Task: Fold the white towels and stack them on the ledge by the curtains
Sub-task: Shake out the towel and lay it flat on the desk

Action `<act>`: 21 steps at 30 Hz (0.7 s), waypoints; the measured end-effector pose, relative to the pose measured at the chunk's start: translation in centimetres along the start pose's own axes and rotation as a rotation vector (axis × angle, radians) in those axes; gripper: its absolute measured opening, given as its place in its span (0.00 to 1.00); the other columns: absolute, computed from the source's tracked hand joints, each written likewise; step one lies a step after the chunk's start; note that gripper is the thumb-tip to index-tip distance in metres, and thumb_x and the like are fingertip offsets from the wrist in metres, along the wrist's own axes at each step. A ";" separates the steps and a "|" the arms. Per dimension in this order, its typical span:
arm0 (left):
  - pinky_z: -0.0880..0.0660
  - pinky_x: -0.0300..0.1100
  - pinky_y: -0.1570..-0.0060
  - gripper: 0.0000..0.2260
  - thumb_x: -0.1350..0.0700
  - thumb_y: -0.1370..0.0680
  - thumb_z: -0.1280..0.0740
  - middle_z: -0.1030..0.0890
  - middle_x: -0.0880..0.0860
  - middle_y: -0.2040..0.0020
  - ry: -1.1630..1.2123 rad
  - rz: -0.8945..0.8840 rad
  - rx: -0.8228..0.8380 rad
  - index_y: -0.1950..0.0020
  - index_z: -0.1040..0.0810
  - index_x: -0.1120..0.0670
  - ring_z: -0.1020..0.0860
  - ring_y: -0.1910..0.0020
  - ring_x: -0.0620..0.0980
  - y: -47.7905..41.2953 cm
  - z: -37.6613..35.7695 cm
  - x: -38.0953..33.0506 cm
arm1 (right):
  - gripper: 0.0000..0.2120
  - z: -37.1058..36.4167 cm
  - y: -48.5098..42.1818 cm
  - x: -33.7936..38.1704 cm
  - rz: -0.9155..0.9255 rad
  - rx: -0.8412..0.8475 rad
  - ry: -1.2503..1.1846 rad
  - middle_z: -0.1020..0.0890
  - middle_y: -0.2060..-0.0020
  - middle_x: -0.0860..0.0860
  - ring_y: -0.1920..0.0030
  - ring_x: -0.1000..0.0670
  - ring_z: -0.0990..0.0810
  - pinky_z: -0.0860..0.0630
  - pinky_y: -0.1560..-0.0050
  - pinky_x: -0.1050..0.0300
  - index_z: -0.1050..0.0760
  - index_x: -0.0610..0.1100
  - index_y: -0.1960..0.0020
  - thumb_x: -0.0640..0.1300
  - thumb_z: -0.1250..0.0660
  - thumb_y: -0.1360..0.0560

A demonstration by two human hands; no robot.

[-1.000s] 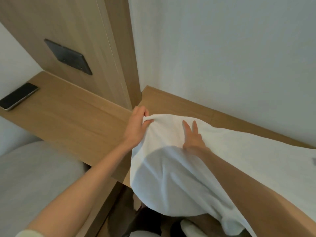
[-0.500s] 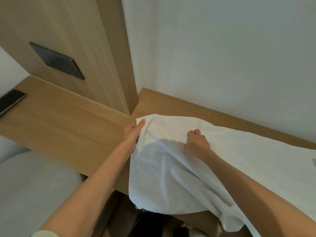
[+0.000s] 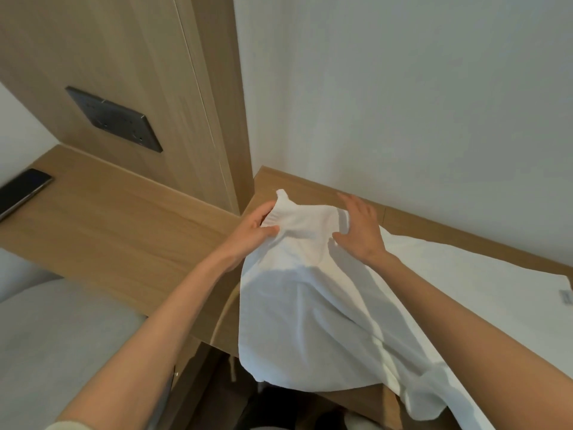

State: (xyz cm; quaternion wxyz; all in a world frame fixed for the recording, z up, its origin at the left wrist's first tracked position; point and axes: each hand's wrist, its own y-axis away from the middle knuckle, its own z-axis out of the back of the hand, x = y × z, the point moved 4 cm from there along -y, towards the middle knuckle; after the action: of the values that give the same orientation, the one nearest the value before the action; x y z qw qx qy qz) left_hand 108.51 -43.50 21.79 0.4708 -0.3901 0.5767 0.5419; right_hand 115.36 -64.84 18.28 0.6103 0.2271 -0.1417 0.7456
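A white towel [image 3: 310, 311] lies spread along the wooden ledge [image 3: 434, 228] under the white wall, and its near side hangs over the ledge's front edge. My left hand [image 3: 254, 231] pinches the towel's far left corner, which is bunched and lifted a little. My right hand [image 3: 359, 231] rests on the towel just right of that corner, fingers spread and palm down. A small label [image 3: 566, 294] shows at the towel's far right end.
A wooden desk top [image 3: 108, 231] runs to the left, with a dark phone [image 3: 21, 192] at its far left edge. A wooden panel with a dark socket plate [image 3: 114, 119] stands behind it. A grey cushion [image 3: 46, 342] lies below left.
My left hand has gathered and raised the towel's corner. My right hand went from a closed grip on the cloth to flat with spread fingers, slightly further right.
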 end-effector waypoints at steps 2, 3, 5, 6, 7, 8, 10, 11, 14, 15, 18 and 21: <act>0.24 0.42 0.46 0.19 0.70 0.24 0.41 0.20 0.50 0.46 -0.053 -0.010 -0.015 0.43 0.24 0.48 0.22 0.45 0.49 0.4 0.2 -0.2 | 0.32 -0.6 -0.5 0.8 0.050 0.102 0.072 0.40 0.25 0.49 0.26 0.44 0.45 0.43 0.29 0.48 0.36 0.49 0.28 0.44 0.29 0.30; 0.24 0.41 0.48 0.18 0.70 0.24 0.41 0.20 0.50 0.47 -0.068 -0.015 -0.021 0.45 0.23 0.49 0.22 0.46 0.49 0.6 0.3 -0.3 | 0.27 -1.1 -0.5 1.1 0.080 0.142 0.108 0.36 0.27 0.48 0.27 0.44 0.42 0.43 0.29 0.47 0.32 0.47 0.32 0.46 0.30 0.29; 0.25 0.42 0.48 0.18 0.70 0.25 0.42 0.21 0.53 0.46 -0.077 -0.012 -0.026 0.44 0.23 0.51 0.23 0.46 0.50 0.9 0.5 -0.1 | 0.13 -1.6 -0.1 1.9 0.127 0.145 0.155 0.25 0.39 0.49 0.34 0.44 0.32 0.45 0.29 0.44 0.28 0.46 0.43 0.47 0.34 0.25; 0.25 0.44 0.46 0.18 0.69 0.24 0.42 0.21 0.53 0.44 -0.075 0.001 -0.032 0.42 0.25 0.51 0.23 0.45 0.50 1.0 0.7 0.1 | 0.08 -1.6 0.3 2.2 0.146 0.102 0.167 0.22 0.47 0.50 0.40 0.44 0.28 0.44 0.30 0.44 0.28 0.46 0.47 0.47 0.35 0.24; 0.25 0.45 0.45 0.18 0.67 0.24 0.41 0.22 0.52 0.43 -0.070 0.018 -0.042 0.39 0.26 0.49 0.24 0.44 0.50 1.1 0.9 0.3 | 0.06 -1.3 0.7 2.4 0.167 0.033 0.180 0.22 0.52 0.50 0.45 0.44 0.27 0.41 0.32 0.45 0.29 0.46 0.50 0.46 0.35 0.24; 0.26 0.45 0.44 0.17 0.63 0.23 0.39 0.22 0.49 0.42 -0.064 0.033 -0.049 0.37 0.28 0.48 0.24 0.43 0.49 1.1 1.2 0.5 | 0.05 -0.8 1.0 2.8 0.194 -0.051 0.192 0.22 0.55 0.50 0.49 0.43 0.26 0.37 0.38 0.47 0.29 0.45 0.52 0.45 0.34 0.24; 0.25 0.43 0.43 0.16 0.51 0.22 0.34 0.22 0.46 0.41 -0.046 0.046 -0.032 0.34 0.29 0.45 0.23 0.42 0.46 0.9 1.4 0.4 | 0.05 0.5 1.7 3.6 0.263 -0.193 0.172 0.24 0.58 0.49 0.55 0.43 0.27 0.35 0.53 0.51 0.29 0.43 0.55 0.40 0.33 0.27; 0.25 0.43 0.43 0.19 0.46 0.23 0.33 0.21 0.45 0.40 -0.056 0.043 -0.025 0.33 0.29 0.45 0.23 0.42 0.46 0.6 1.4 0.2 | 0.06 1.2 1.9 4.0 0.294 -0.237 0.135 0.25 0.59 0.48 0.57 0.44 0.28 0.35 0.58 0.53 0.28 0.42 0.55 0.37 0.32 0.29; 0.25 0.38 0.45 0.18 0.46 0.22 0.35 0.21 0.46 0.41 -0.145 -0.047 -0.114 0.34 0.28 0.50 0.23 0.43 0.46 -0.8 1.4 -0.9 | 0.10 2.9 2.4 4.7 0.337 -0.301 0.057 0.26 0.57 0.48 0.62 0.49 0.30 0.36 0.65 0.58 0.27 0.42 0.53 0.33 0.32 0.32; 0.25 0.33 0.49 0.14 0.48 0.21 0.36 0.21 0.44 0.44 -0.144 -0.097 -0.152 0.36 0.26 0.50 0.22 0.45 0.44 -1.3 1.3 -1.4 | 0.10 3.2 2.4 4.7 0.318 -0.305 0.049 0.27 0.56 0.48 0.63 0.49 0.30 0.36 0.66 0.58 0.27 0.42 0.51 0.34 0.32 0.32; 0.28 0.26 0.59 0.09 0.53 0.19 0.39 0.20 0.40 0.52 -0.111 -0.210 -0.174 0.41 0.23 0.49 0.21 0.55 0.34 -2.4 1.0 -2.4 | 0.13 3.2 1.9 3.6 0.114 -0.110 -0.020 0.28 0.53 0.51 0.60 0.49 0.29 0.32 0.62 0.54 0.30 0.45 0.47 0.41 0.33 0.29; 0.29 0.26 0.60 0.08 0.55 0.19 0.40 0.20 0.40 0.55 -0.106 -0.271 -0.221 0.48 0.22 0.45 0.22 0.59 0.31 -3.1 1.2 -2.5 | 0.10 2.6 1.8 2.4 -0.027 0.220 0.052 0.27 0.62 0.52 0.60 0.47 0.29 0.35 0.62 0.54 0.33 0.48 0.59 0.47 0.31 0.30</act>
State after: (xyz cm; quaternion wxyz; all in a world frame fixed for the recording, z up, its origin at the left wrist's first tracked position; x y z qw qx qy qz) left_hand 112.25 -42.83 23.45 0.5235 -0.4846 0.4299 0.5535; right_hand 113.66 -64.45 21.88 0.5952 0.2751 -0.0402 0.7539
